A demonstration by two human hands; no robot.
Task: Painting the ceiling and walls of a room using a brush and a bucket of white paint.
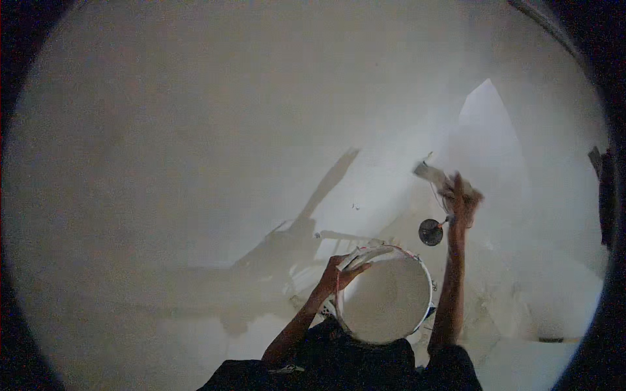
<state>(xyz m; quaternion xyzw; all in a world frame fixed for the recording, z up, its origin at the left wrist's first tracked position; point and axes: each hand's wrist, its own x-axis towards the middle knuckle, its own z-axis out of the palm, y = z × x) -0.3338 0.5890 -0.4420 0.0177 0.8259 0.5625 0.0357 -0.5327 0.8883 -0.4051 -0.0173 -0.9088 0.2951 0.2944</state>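
Note:
A round white bucket [431, 287] stands upright close to my body, with a smooth pale beige mass inside. My left hand [339, 277] is closed at its left rim, the thumb reaching inside over the edge. A pale flat strip [355, 258] lies along the rim by those fingers; its kind is unclear. My right hand [464, 197] is raised beyond the bucket to the right, smeared by motion. Its fingers are closed around a tool with a flat greyish end [427, 171] that points left, possibly a scraper or a brush.
A dark round object [430, 232] sits beside my right wrist, with a thin cord near it. Pale wall-like surface [195, 130] fills most of the view, with a bright pointed patch [489, 130] at upper right. A dark object [606, 195] stands at the right edge.

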